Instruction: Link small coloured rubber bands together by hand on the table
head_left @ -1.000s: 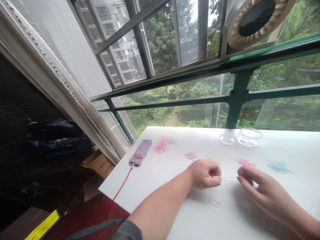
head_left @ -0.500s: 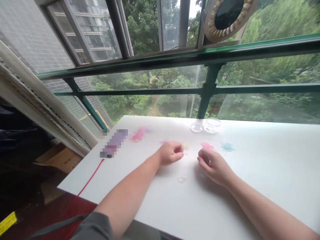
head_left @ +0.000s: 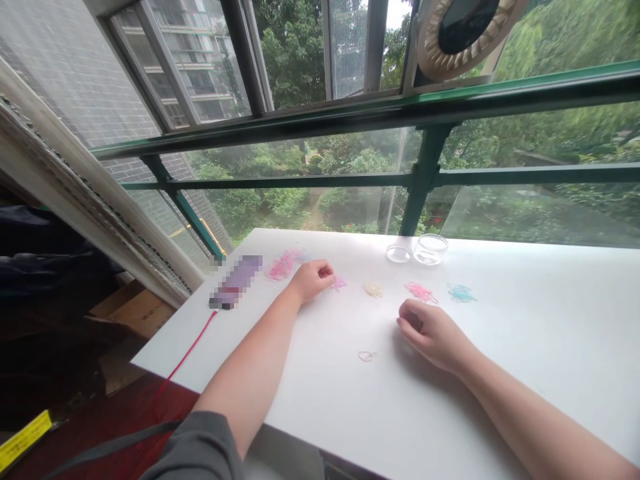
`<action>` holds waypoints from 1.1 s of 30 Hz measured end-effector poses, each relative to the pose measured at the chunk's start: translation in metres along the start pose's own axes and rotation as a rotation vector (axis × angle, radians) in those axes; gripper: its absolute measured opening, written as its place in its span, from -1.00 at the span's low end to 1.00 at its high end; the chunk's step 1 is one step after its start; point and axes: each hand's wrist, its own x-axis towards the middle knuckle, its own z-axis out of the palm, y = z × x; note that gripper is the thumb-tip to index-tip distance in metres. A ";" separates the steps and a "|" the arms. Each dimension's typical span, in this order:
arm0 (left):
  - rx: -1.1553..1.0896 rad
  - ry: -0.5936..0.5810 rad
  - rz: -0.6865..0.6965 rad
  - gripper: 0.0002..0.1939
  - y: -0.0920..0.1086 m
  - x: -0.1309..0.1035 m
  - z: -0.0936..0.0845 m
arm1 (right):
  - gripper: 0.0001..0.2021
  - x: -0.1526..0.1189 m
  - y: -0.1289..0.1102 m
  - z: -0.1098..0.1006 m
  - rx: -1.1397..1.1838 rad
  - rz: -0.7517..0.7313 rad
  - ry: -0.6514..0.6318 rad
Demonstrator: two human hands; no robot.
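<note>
My left hand (head_left: 314, 280) is closed in a pinch right beside a small purple pile of thin bands (head_left: 339, 284); whatever its fingertips hold is too small to make out. Resting lower on the right, my right hand (head_left: 431, 333) has its fingers curled together, and their inside is hidden. Just beyond it lies a pink pile of bands (head_left: 420, 291), with a turquoise pile (head_left: 461, 293) to the right. A cream pile (head_left: 373, 289) sits between the hands. Nearer to me lies a loose pale pink band (head_left: 367, 357).
A larger mixed heap of pink and blue bands (head_left: 283, 265) lies beyond my left hand. At the white table's (head_left: 330, 413) far edge stand a clear round container (head_left: 431, 251) and a clear lid (head_left: 399, 254). A blurred-out purple object (head_left: 236, 281) with a red cable (head_left: 190, 350) lies left.
My left hand has moved left and away from me, from beside the cream pile to the purple pile. My right hand has stayed nearly in place. The view has shifted slightly.
</note>
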 end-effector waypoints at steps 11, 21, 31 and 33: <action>0.071 0.050 -0.068 -0.85 -0.012 0.001 0.003 | -0.85 0.000 -0.007 -0.002 -0.011 0.007 -0.137; 0.099 0.028 -0.086 -0.82 -0.012 0.002 0.006 | -0.85 -0.001 -0.006 -0.002 0.009 0.001 -0.126; 0.105 0.008 -0.068 -0.83 -0.012 0.001 0.005 | -0.84 -0.001 -0.008 -0.002 0.000 0.008 -0.133; 0.104 0.014 -0.061 -0.83 -0.012 0.001 0.005 | -0.84 -0.001 -0.008 -0.002 -0.008 0.008 -0.132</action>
